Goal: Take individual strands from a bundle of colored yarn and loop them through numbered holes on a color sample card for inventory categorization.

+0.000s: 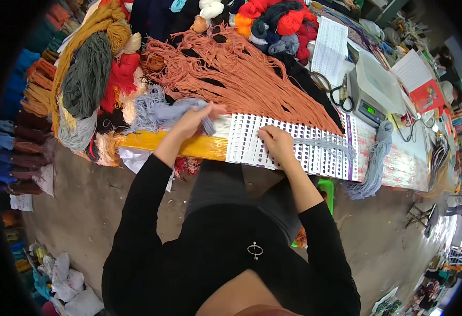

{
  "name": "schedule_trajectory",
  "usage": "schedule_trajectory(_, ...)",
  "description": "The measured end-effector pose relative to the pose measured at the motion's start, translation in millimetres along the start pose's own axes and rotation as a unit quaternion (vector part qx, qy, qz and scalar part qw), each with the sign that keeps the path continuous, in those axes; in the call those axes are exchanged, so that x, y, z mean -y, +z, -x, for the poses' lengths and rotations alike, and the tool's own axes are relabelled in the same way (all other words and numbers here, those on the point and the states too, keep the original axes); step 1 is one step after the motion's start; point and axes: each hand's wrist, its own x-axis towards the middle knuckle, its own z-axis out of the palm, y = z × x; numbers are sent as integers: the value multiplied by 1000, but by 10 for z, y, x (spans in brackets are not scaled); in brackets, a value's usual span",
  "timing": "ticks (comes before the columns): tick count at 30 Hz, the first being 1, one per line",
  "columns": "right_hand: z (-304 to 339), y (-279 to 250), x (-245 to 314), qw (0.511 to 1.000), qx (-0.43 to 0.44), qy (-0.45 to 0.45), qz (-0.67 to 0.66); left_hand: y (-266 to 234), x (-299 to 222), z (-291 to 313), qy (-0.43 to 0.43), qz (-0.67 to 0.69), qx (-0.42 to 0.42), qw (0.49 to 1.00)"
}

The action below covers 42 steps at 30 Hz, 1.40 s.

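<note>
Grey-blue yarn (157,109) lies in a loose bunch at the table's left front, and my left hand (191,122) is closed on part of it. The fingertips of that hand are smeared by motion. My right hand (276,143) rests on a white card with rows of punched holes (241,142), its fingers curled together. What they pinch, if anything, is hidden. A flat strip of grey-blue strands (323,145) runs across the card to the right of this hand. Long rust-orange yarn strands (252,79) spread over the table behind, their ends reaching the card's far edge.
Dark green, mustard and red yarn hanks (87,76) are heaped at left. To the right are scissors (341,96), a digital scale (368,108) and a grey-blue hank (378,152) hanging over the front edge. A green bin (326,189) is under the table.
</note>
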Motion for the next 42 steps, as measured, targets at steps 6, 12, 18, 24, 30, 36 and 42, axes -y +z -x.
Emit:
schedule_trajectory(6,-68,-5,49,988,-8,53,-143,-283,-416,146,210,-141,-467,847)
schedule_trajectory(12,-477,236,332,975,0,13,-222,393,-87,277,-182,189,-173,949)
schedule_trajectory(18,-598,481,134,962,62,62,-259,493,100,83,-219,182,-111,952)
schedule_trajectory(24,-541,535,142,987,18,55,-153,609,237,-71,-71,-29,-144,987)
schedule_trajectory(30,-474,502,283,998,-8,33,-61,542,253,-55,-73,-10,-174,982)
schedule_trajectory(36,-465,516,219,999,-15,-2,-28,551,-2,-131,-160,52,-156,973)
schedule_trajectory(42,-596,456,219,993,70,70,-70,387,152,-242,-149,-66,-110,980)
